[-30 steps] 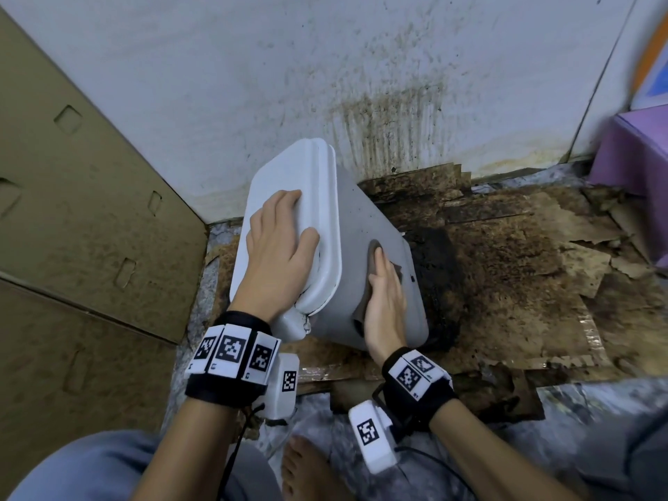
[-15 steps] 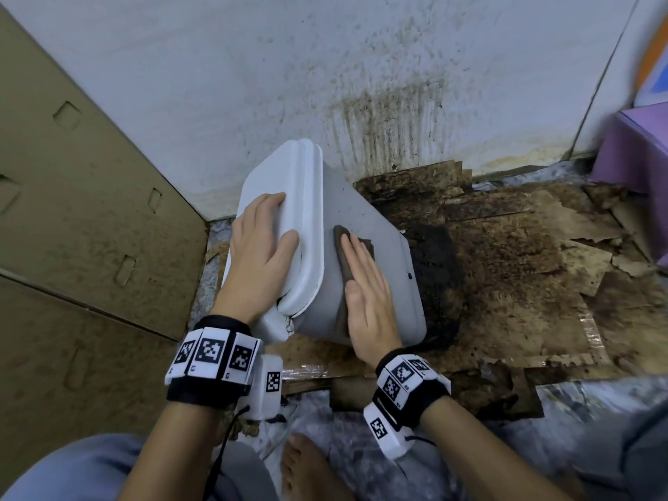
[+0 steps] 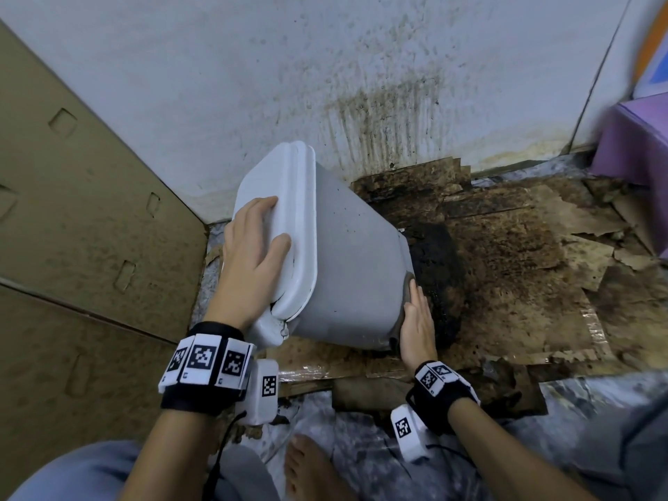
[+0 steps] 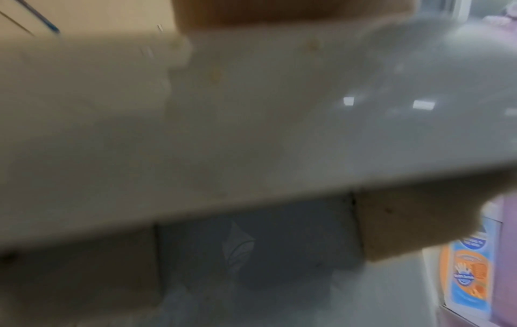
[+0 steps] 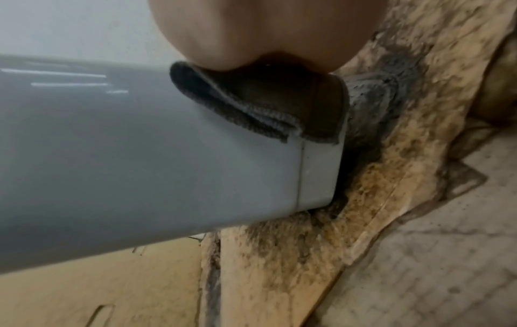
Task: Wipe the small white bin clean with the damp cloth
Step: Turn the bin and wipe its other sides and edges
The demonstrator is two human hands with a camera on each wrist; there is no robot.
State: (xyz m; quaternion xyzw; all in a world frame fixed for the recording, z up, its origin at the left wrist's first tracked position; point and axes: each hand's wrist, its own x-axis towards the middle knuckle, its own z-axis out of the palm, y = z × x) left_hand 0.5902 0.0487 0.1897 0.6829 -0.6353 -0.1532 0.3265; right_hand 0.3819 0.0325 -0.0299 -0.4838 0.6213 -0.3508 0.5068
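The small white bin lies tilted on its side on the floor, lid toward the left, and fills the blurred left wrist view. My left hand rests flat on the lid, fingers straight, thumb laid near the lid's rim. My right hand presses with straight fingers against the bin's base end. Under its palm the dark damp cloth is folded over the bottom edge of the bin. Only a sliver of the cloth shows from the head.
Stained, mouldy cardboard covers the floor under and right of the bin. A dirty white wall stands behind, a brown cardboard panel at left, a purple box at far right. My bare foot is on plastic sheeting below.
My right hand slid the cloth along the bin's side from its middle to the base end. The left hand stayed on the lid while the bin shifted slightly.
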